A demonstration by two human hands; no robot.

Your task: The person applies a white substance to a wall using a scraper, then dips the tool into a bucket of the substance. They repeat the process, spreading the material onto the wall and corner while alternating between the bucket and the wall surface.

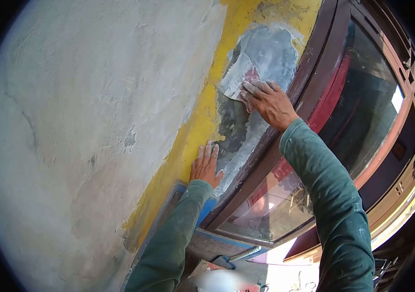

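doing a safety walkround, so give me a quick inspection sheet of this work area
surface: pale wall stained and scuffed; yellow strip with ragged edges; grey patch unevenly coated, darker lower down
job's things: flat sheet, whitish with reddish areas, against the patch
clutter: pale-handled tool and blurred white item below
hands: right hand has whitish, dusty fingers on the sheet; left hand spread on the yellow strip, thumb towards the patch
cables: none identifiable; small thin shapes at lower right too unclear to tell
surroundings: brown-framed window close beside the patch, glass reflecting
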